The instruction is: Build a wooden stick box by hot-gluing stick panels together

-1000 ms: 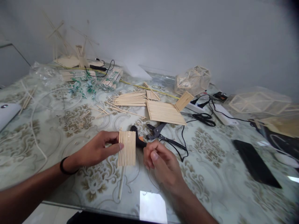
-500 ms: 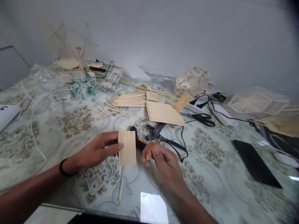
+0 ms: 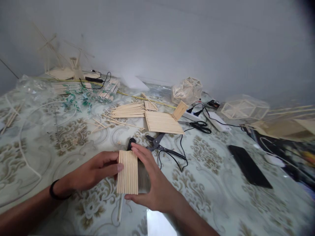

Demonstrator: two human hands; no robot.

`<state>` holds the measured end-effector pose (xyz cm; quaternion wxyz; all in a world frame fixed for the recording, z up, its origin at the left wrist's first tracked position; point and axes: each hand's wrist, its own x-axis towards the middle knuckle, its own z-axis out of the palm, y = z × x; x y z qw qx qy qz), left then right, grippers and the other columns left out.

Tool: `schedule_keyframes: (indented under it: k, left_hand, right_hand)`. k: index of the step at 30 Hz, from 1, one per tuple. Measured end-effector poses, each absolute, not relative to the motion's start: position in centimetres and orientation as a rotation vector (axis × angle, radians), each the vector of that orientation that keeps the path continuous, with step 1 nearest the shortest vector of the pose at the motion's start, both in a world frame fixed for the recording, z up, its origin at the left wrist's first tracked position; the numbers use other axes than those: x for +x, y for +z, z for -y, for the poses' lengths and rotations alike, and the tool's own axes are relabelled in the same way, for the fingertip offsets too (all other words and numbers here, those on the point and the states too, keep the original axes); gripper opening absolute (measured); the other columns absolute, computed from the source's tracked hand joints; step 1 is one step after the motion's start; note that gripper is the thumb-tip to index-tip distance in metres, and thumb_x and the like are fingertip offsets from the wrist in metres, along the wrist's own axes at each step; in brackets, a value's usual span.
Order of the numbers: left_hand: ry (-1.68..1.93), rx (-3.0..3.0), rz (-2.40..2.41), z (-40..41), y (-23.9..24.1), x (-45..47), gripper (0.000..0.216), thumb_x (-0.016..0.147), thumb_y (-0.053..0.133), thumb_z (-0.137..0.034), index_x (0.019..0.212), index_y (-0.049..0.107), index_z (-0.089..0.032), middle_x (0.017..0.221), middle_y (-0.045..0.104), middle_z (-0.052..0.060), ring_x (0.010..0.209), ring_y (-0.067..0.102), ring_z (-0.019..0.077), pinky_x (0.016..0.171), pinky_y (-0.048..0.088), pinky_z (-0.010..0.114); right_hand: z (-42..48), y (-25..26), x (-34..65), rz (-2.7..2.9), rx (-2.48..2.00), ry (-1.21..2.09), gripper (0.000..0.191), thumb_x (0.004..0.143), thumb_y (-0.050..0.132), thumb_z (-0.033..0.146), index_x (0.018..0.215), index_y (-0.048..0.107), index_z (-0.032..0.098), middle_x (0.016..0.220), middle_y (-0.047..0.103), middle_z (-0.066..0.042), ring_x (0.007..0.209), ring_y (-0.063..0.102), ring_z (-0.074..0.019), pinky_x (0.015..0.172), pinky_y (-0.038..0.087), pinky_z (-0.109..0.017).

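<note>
My left hand (image 3: 95,170) pinches the left edge of a small panel of thin wooden sticks (image 3: 128,173) laid side by side, thumb on its face. On the panel's right, my right hand (image 3: 152,177) spans its length, fingertips at the top edge and thumb at the bottom edge. Behind the panel a black glue gun (image 3: 132,143) is mostly hidden. A translucent glue stick (image 3: 120,209) shows below the panel. Black-handled pliers or cutters (image 3: 157,142) lie just beyond my right hand.
Loose wooden sticks (image 3: 128,111) and a larger wooden panel with an upright piece (image 3: 163,122) lie ahead. Scissors (image 3: 200,126), a power strip (image 3: 193,114) and cables are behind. A black phone (image 3: 249,166) rests at right; stick models (image 3: 188,91) stand near the wall.
My right hand has moved up and left from beside the glue gun to the small panel, its curled fingers opening out around the panel's ends. The view has shifted slightly right.
</note>
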<state>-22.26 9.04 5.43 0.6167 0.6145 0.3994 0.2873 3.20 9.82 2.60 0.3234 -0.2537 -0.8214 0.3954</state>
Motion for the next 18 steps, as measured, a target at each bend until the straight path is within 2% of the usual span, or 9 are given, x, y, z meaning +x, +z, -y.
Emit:
schedule_keyframes:
  k: [5,9,12,15,16,18]
  left_hand:
    - [0.648,1.421,-0.898,-8.95,5.22,-22.06,0.035,0.106,0.059,-0.048,0.116,0.079,-0.021,0.095,0.073,0.005,0.083,0.063,0.0206,0.076,0.055,0.031]
    - [0.652,1.429,-0.891,-9.13,5.56,-21.95,0.033,0.106,0.059,-0.047,0.115,0.080,-0.023,0.099,0.075,0.007,0.089,0.066,0.0224,0.080,0.056,0.032]
    - [0.647,1.431,-0.888,-9.08,5.79,-21.81,0.032,0.105,0.062,-0.046,0.113,0.080,-0.022,0.100,0.077,0.007,0.091,0.070,0.0236,0.081,0.058,0.032]
    - [0.652,1.462,-0.886,-8.78,5.69,-21.61,0.034,0.107,0.057,-0.046,0.122,0.075,-0.022,0.102,0.075,0.006,0.086,0.069,0.0216,0.077,0.059,0.030]
    - [0.653,1.475,-0.890,-8.66,5.61,-21.53,0.034,0.108,0.055,-0.045,0.127,0.072,-0.022,0.103,0.075,0.006,0.083,0.068,0.0205,0.076,0.059,0.030]
    - [0.651,1.501,-0.903,-8.47,5.48,-21.39,0.035,0.110,0.053,-0.044,0.134,0.067,-0.023,0.103,0.075,0.005,0.078,0.068,0.0185,0.073,0.058,0.029]
  right_hand:
    - [-9.75,2.70,3.23,2.142,-0.636,1.054,0.125,0.079,0.097,0.044,0.172,0.014,0.048,0.173,0.037,-0.011,0.161,0.038,-0.0381,0.128,0.040,-0.059]
    - [-9.65,2.60,3.20,2.114,-0.653,1.024,0.120,0.079,0.096,0.050,0.172,0.020,0.046,0.169,0.041,-0.013,0.158,0.042,-0.0387,0.127,0.041,-0.061]
    - [-9.84,2.23,3.24,2.115,-0.657,1.028,0.123,0.077,0.097,0.051,0.172,0.019,0.046,0.170,0.040,-0.013,0.159,0.040,-0.0387,0.128,0.039,-0.061]
    - [-10.01,1.82,3.20,2.128,-0.645,1.084,0.131,0.072,0.099,0.058,0.174,0.018,0.042,0.174,0.035,-0.015,0.162,0.033,-0.0419,0.129,0.035,-0.064]
    - [-10.00,1.81,3.14,2.094,-0.653,1.121,0.127,0.074,0.096,0.060,0.174,0.020,0.040,0.174,0.036,-0.016,0.161,0.035,-0.0419,0.128,0.036,-0.064]
    - [-9.86,2.17,2.99,1.959,-0.706,1.207,0.104,0.089,0.085,0.059,0.172,0.026,0.038,0.170,0.044,-0.015,0.154,0.047,-0.0376,0.123,0.043,-0.059]
